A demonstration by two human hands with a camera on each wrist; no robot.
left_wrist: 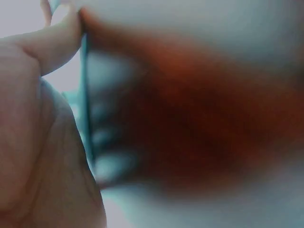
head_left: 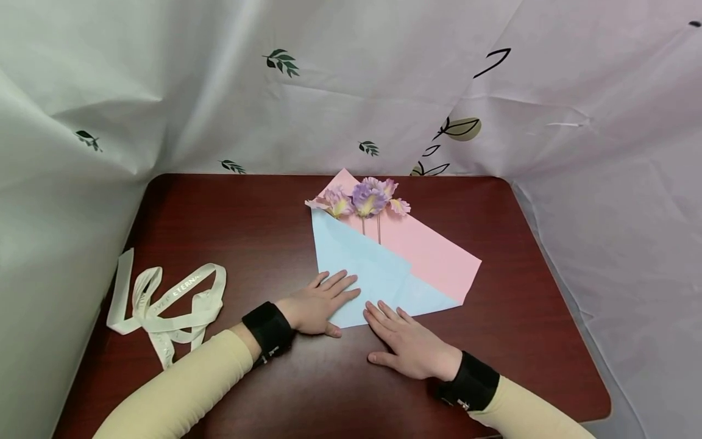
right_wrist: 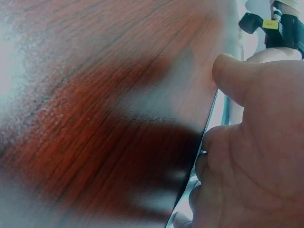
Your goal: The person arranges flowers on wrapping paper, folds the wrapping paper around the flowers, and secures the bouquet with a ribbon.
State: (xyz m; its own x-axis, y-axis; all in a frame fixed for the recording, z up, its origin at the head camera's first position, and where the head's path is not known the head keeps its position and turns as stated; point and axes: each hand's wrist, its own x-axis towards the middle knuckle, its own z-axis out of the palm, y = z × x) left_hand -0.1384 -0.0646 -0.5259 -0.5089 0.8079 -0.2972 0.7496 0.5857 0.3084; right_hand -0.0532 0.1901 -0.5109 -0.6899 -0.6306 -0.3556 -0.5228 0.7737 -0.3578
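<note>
On the table lies a sheet of wrapping paper, its pink side (head_left: 433,244) at the back right and a light blue part (head_left: 362,256) folded over the front. Purple and pink artificial irises (head_left: 368,199) rest on the pink, two thin stems running down under the blue fold. My left hand (head_left: 320,303) lies with fingers spread on the blue paper's left front part. With fairly straight fingers, my right hand (head_left: 408,344) touches the paper's front edge, thumb on the table. Both wrist views show the hands close to the tabletop; the left one is blurred.
A loosely looped white ribbon (head_left: 181,308) with printed letters lies at the left of the dark red wooden table (head_left: 263,225). Behind and beside the table hangs a pale curtain (head_left: 329,116) with leaf prints. Black bands circle both wrists.
</note>
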